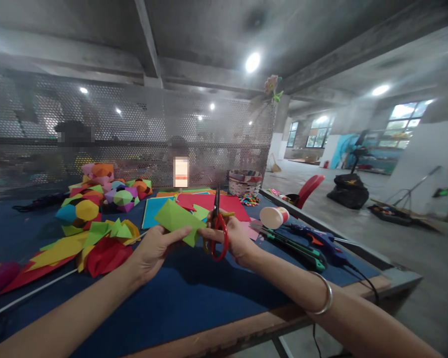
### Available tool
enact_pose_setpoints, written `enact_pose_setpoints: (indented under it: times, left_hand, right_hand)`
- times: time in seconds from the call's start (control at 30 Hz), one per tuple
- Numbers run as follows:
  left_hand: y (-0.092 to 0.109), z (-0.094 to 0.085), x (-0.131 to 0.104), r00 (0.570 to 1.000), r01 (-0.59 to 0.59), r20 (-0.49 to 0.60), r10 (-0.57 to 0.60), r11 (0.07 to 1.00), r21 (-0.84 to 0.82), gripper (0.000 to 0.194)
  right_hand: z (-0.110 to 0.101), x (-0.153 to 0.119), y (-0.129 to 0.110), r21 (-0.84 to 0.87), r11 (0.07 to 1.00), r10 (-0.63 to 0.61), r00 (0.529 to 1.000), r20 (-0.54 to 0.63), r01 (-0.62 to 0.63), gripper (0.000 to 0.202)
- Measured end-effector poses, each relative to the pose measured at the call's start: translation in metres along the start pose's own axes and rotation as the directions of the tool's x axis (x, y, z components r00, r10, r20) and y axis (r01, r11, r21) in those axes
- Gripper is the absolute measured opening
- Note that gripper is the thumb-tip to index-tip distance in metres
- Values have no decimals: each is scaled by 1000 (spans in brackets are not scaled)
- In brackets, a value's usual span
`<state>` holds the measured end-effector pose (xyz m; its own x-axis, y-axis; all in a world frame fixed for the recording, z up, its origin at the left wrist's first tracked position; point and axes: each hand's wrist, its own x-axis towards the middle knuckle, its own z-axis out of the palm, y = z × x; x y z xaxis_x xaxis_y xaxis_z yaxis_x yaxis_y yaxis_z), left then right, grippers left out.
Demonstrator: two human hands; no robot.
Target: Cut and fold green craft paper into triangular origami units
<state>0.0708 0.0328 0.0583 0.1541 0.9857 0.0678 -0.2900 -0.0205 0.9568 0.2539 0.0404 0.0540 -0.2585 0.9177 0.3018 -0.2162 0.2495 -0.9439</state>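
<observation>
A folded light green paper [177, 219] is pinched between the thumb and fingers of my left hand [159, 246], above the blue table covering. My right hand [237, 238] holds scissors with red handles [220, 238], their dark blades pointing up and away, to the right of the green paper. The right fingertips also touch the paper's right edge. Behind the hands lie a red sheet [229, 205] and blue sheets [155, 211]. Folded paper pieces in yellow, green and red [110, 243] lie to the left of my left hand.
Colourful paper balls [85, 209] are piled at the back left. On the right are a paper cup [274, 217], green-handled cutters [294, 246] and a blue glue gun [326, 243] with a cord. A woven basket [245, 183] stands before the mesh screen. A wooden edge borders the table.
</observation>
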Motion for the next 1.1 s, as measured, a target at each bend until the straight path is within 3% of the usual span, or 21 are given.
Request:
enact_pose_setpoints:
  times: [0.13,0.27,0.57,0.77,1.1]
  left_hand:
    - [-6,4,-2,1000,19,-19,-19,1000,-21,27]
    - [2,-1,1,996,47,-81,-47,999,-2,8]
    - [33,-6,-1,985,11,-174,-19,999,-49,14]
    - [36,-2,-5,990,-5,-141,-8,996,-89,21]
    - [32,-6,-3,994,-30,-109,24,998,-54,15]
  right_hand:
    - [6,-3,1,-27,999,30,999,37,-29,64]
    - [4,-4,4,-109,990,93,994,65,-86,55]
    - [-3,-15,-6,-352,934,119,982,149,-60,47]
    - [1,-17,-11,-505,863,141,961,236,-2,53]
    - [2,-19,-13,-497,866,103,951,293,59,52]
